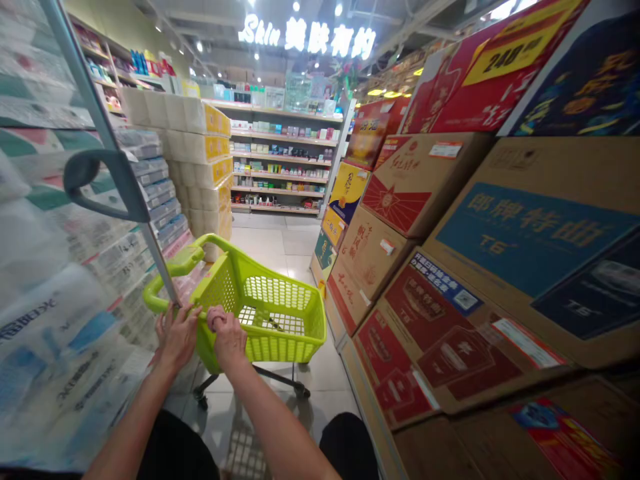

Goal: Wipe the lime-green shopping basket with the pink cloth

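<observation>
A lime-green shopping cart (280, 347) with a perforated basket stands in front of me on a wheeled dark frame. My left hand (177, 333) is closed over the left part of its near handle bar. A metal pole (159, 257) with a grey loop grip (107, 183) slants up and left from that hand; whether the fingers also wrap the pole is unclear. My right hand (230, 337) grips the near edge of the cart, knuckles up. Floor tiles show through the holes in the basket.
Stacked liquor cartons (400, 267) line the right side on a low base. Plastic-wrapped tissue packs (60, 333) crowd the left, with a stack of yellow-and-white rolls (200, 160) beyond. Ahead, the tiled aisle (295, 247) leads to cosmetics shelves (285, 157) under a lit sign (307, 37).
</observation>
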Tool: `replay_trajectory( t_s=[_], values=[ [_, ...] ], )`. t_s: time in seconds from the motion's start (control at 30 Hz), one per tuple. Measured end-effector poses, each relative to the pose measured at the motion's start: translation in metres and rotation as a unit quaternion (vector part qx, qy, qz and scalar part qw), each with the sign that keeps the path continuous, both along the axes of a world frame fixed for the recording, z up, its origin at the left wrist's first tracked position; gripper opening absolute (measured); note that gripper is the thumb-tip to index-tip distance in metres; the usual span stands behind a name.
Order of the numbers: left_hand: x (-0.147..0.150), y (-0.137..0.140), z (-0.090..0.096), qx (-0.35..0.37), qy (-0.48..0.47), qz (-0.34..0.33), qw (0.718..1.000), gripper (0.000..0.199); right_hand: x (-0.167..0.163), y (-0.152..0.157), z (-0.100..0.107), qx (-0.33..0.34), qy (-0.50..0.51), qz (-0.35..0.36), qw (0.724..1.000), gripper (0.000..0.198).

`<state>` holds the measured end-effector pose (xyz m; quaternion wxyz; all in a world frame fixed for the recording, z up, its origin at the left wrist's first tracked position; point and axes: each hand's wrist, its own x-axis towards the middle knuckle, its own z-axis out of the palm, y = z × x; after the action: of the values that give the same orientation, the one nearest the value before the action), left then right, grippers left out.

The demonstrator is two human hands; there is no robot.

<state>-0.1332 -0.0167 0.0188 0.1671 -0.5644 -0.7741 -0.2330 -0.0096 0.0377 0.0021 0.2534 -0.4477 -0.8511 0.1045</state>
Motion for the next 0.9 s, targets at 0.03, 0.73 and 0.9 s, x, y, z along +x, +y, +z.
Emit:
replay_trajectory(
  t_s=[0.03,0.73,0.9],
  values=[
    [-0.001,0.000,-0.001,-0.013,0.005,-0.001,1.000,0.045,0.006,0.003,-0.002,0.001,-0.007,0.001,1.000,0.024],
    [0.080,-0.018,0.009,-0.034,-0.006,-0.029,0.999,0.044,0.184,0.030,-0.078,0.017,0.046,-0.235,0.971,0.040],
    [0.108,-0.009,0.004,-0.045,-0.015,-0.013,0.999,0.047,0.189,0.025,-0.077,-0.003,0.064,-0.318,0.946,0.042]
  ],
)
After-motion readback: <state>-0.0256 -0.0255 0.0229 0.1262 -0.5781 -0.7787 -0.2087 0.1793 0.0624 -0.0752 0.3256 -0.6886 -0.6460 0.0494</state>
